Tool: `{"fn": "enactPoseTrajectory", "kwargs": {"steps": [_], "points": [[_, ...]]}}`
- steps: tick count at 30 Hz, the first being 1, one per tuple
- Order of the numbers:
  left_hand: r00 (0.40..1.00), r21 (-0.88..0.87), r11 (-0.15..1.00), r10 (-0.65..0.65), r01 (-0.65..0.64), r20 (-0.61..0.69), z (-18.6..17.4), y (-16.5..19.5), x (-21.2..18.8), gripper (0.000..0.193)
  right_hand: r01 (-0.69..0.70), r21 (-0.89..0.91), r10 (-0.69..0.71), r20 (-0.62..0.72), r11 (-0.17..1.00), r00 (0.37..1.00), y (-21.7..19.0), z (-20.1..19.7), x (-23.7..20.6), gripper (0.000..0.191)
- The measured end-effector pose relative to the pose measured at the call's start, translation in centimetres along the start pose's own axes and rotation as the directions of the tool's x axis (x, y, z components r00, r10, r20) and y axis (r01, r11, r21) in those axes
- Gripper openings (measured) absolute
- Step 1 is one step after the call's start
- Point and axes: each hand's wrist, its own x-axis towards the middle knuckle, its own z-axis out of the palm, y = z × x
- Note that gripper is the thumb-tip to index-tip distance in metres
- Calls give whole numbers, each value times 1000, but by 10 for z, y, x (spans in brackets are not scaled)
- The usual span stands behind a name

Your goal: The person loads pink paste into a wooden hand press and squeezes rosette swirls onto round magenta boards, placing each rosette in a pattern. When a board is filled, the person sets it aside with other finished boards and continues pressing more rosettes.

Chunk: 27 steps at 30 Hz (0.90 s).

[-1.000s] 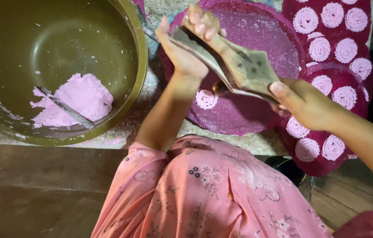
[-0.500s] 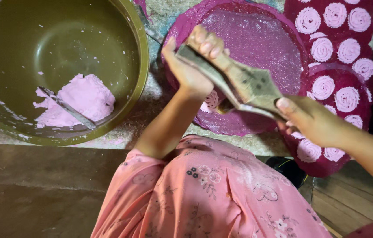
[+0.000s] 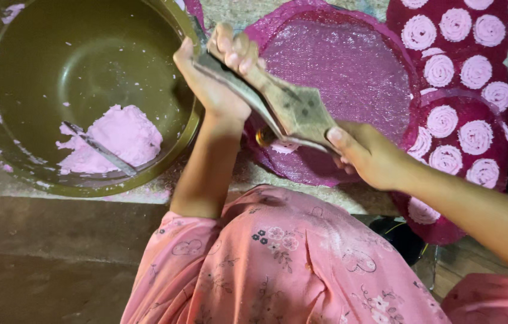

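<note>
Your left hand (image 3: 215, 75) is closed round the far end of a flat wooden press (image 3: 278, 105), fingers curled over its top edge and thumb underneath. Your right hand (image 3: 368, 153) grips the near end the same way, thumb lying along the upper face. The press runs slantwise between the two hands, tilted on edge, with its widened diamond-shaped middle just ahead of your right thumb. It hangs over the near rim of a round purple mesh tray (image 3: 350, 66).

Compared with half a second ago, your hands and the press have shifted left, so your left hand now sits against the rim of the green bowl (image 3: 86, 66) rather than over the tray.

The press is worn, grey-brown wood with small dark holes in the wide part, and a brass-coloured round piece (image 3: 264, 137) shows beneath it. A little pink dough clings to your left fingertips.

Left of your hands, the bowl holds a lump of pink dough (image 3: 119, 141) with a metal spoon (image 3: 101, 150) lying across it. To the right, more purple trays (image 3: 506, 129) carry pink coiled rounds (image 3: 440, 71).
</note>
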Motion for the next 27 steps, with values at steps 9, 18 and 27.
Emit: {"fn": "enactPoseTrajectory", "kwargs": {"steps": [9, 18, 27], "points": [[970, -194, 978, -122, 81, -212, 16, -86, -7, 50, -269, -38, 266, -76, 962, 961, 31, -37, -60, 62], [901, -182, 910, -401, 372, -163, 14, -96, 41, 52, 17, 105, 10, -247, 994, 969, 70, -36, -59, 59], [616, 869, 133, -756, 476, -222, -39, -75, -6, 55, 60, 242, -12, -197, 968, 980, 91, -35, -46, 51]]}}
